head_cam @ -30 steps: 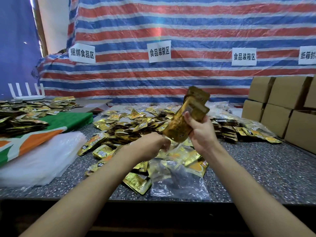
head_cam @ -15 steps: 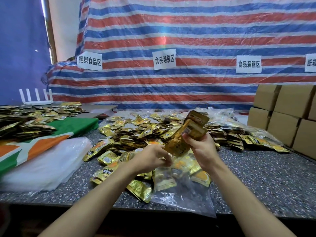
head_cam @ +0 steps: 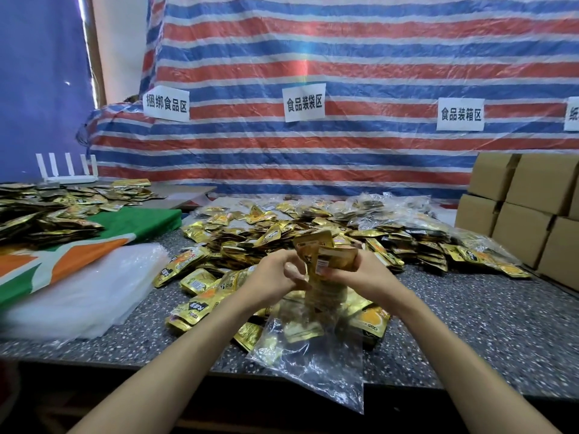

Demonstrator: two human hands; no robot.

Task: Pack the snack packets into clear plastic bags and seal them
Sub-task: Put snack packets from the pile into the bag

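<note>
A stack of gold snack packets (head_cam: 329, 258) stands upright between my two hands, above the table's near edge. My right hand (head_cam: 363, 274) grips the stack from the right. My left hand (head_cam: 275, 274) pinches the mouth of a clear plastic bag (head_cam: 316, 358) at the stack's left side. The lower ends of the packets sit inside the bag's mouth. The bag hangs down over the table edge and holds a few packets. A large heap of loose gold packets (head_cam: 250, 236) covers the table behind my hands.
A pile of empty clear bags (head_cam: 84, 286) lies at the left beside a green, orange and white cloth (head_cam: 94, 242). Filled clear bags (head_cam: 416, 220) lie at the back right. Cardboard boxes (head_cam: 529, 214) are stacked at the right. The speckled table (head_cam: 485, 324) runs across the view.
Both hands have come down towards the table with the stack of packets. The stack has gone from tilted and raised to upright, with its lower end in the bag's mouth.
</note>
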